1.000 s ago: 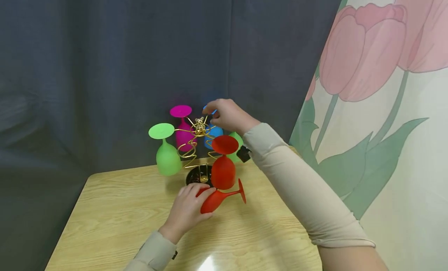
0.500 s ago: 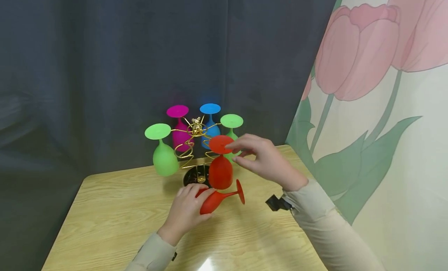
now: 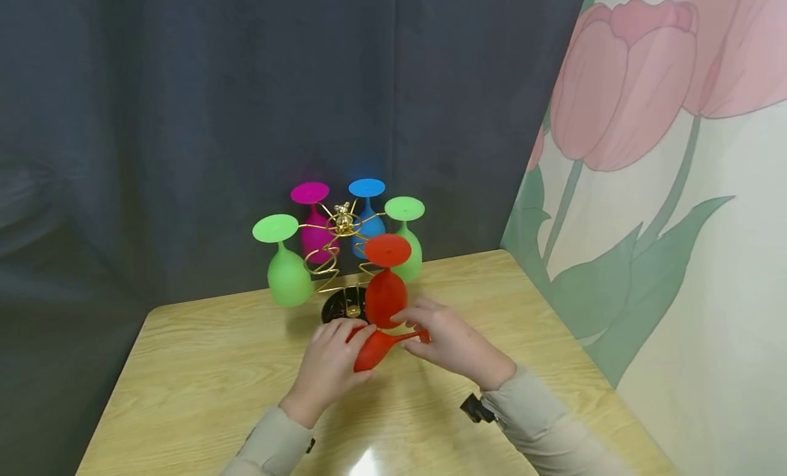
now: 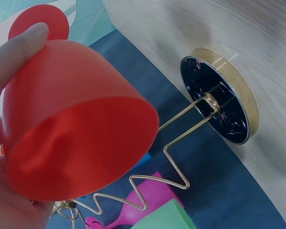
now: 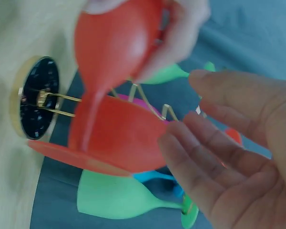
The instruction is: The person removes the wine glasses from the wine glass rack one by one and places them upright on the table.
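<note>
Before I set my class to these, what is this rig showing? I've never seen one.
No machine: a person's bare hands. The wide picture comes from a head-worn camera; the other two from one on each wrist. On the wooden table stands a gold wire rack with a black base, carrying upside-down goblets: magenta, blue, two green, one red. The left hand holds another red goblet, tipped sideways, by its bowl; the right hand is near its stem, not gripping it.

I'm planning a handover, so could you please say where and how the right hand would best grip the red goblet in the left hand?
Probably pinch the red goblet by its slender stem, coming from the right: the left hand grips the bowl, while the stem juts out toward the right hand.
</note>
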`<state>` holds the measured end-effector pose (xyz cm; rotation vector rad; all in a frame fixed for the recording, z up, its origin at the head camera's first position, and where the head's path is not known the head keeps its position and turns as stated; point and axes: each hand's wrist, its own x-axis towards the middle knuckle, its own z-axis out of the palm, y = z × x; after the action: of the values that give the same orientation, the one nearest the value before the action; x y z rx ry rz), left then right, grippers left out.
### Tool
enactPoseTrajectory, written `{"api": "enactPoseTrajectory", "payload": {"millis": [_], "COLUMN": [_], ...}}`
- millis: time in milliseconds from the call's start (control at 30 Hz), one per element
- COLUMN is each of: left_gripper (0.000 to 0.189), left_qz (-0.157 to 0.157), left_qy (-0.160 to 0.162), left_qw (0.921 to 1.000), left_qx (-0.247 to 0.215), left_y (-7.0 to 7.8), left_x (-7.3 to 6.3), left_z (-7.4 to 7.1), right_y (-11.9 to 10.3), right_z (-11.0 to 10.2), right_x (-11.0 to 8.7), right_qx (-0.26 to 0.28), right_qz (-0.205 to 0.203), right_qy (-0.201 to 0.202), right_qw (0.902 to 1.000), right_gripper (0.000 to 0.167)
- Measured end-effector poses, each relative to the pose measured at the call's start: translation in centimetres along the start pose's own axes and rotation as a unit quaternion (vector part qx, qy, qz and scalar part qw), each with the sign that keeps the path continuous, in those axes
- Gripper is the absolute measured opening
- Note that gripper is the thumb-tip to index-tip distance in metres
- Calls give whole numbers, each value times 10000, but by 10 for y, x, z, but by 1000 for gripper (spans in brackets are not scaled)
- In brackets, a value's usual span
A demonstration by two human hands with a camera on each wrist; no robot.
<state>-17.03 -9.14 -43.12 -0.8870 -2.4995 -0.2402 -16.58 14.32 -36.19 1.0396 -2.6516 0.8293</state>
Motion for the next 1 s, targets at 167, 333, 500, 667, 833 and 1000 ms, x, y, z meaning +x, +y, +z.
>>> {"api": "enactPoseTrajectory", "payload": {"millis": [167,333,500,667,833,1000], "left_gripper": [73,71,71,71,71,72], "left_qz": [-17,-72,-108,-124,-63,-109], "left_qy": [109,-25,-110,-162,-142,-245], "left_qw": [9999,9999,9999,9998,9999,9996], "left_qx": [-3,-69,-32,16,-29,-50], "left_y": [2,3,4,7,10,13], "left_x": [-1,-1,1,2,2,1], "left_z": [0,2,3,3,3,4], "right_y": [-2,-2,2,8,12,14], "right_z": [23,42,59,75,85,90], "right_x": [5,8,7,5,0,-4], "right_qx": [-943,-1879,-2752,-3186,-3145,-2999], "right_qz": [-293,-250,-105,-130,56,231], "right_qy": [-168,-293,-530,-518,-264,-108], "right_qw": [9950,9814,9599,9464,9489,9536], "right_gripper": [38,32,24,28,36,35]}}
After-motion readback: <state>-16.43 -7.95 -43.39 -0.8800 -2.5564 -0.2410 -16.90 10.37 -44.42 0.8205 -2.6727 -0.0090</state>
